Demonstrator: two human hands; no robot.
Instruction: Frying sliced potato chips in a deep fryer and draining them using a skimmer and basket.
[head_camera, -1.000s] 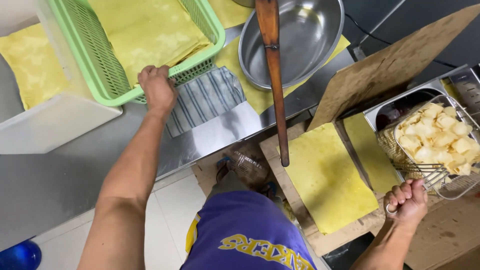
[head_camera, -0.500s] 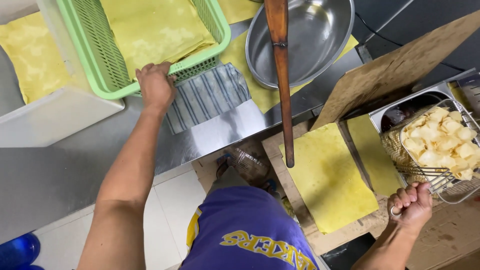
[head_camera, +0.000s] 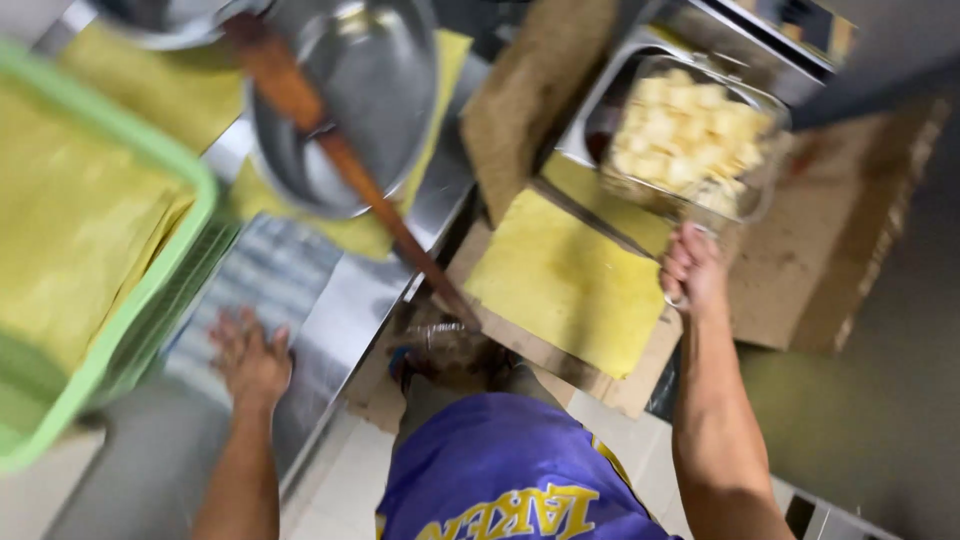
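Note:
My left hand (head_camera: 250, 358) rests flat on the steel counter (head_camera: 330, 330), its fingers on a striped cloth (head_camera: 265, 275) beside a green plastic basket (head_camera: 150, 300) filled with yellow sheets. My right hand (head_camera: 692, 270) is closed around the handle of a wire fry basket (head_camera: 700, 135) full of pale yellow fried pieces, held over a metal tub. A yellow sheet (head_camera: 570, 280) lies on cardboard just left of that hand.
A long wooden paddle (head_camera: 340, 165) leans across a large steel bowl (head_camera: 360, 100) on the counter. More yellow sheets lie under the bowl. Cardboard pieces (head_camera: 820, 250) surround the tub. Tiled floor shows below, near my purple shirt.
The view has swung and tilted, with blur. My left hand slid off the green basket's edge down onto the cloth and counter. My right hand still grips the fry basket handle.

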